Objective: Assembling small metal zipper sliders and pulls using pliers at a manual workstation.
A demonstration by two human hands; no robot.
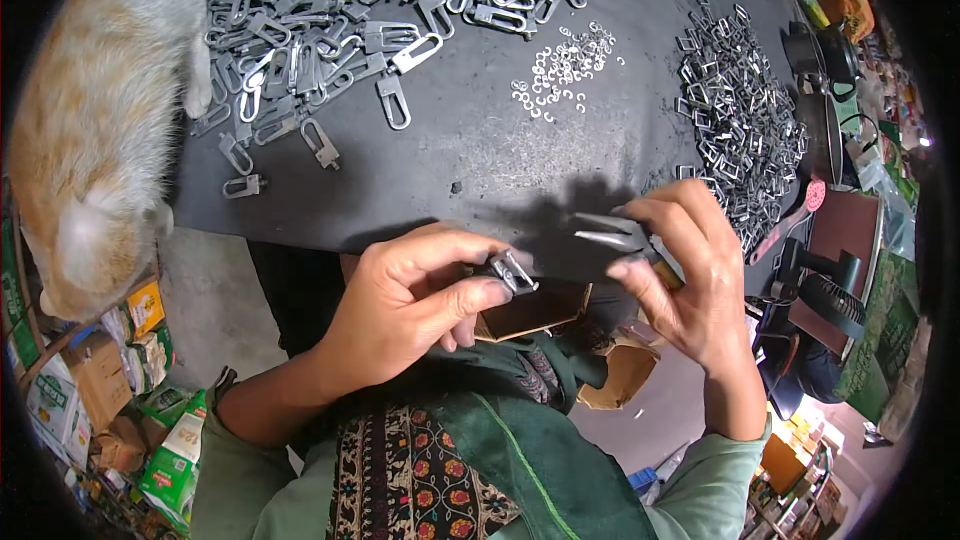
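My left hand [405,300] pinches a small dark metal buckle-like piece [514,273] between thumb and fingers, just off the near edge of the dark table. Much of that piece is hidden by the fingertips. To its right, my right hand [705,265] is wrapped round a pair of pliers [612,232], whose slim jaws point left toward the piece without touching it. Beyond my hands lie small C-shaped metal rings [565,70] in a loose heap. Long metal loop pieces [370,20] make a big pile at the far left. Small rectangular metal frames [740,110] are heaped at the right.
An orange-and-white cat [110,130] lies along the table's left edge, against the loop pile. A pink-handled brush or paddle [790,220] and a small black fan [832,302] are at the right. Below my hands stands an open cardboard box [620,375].
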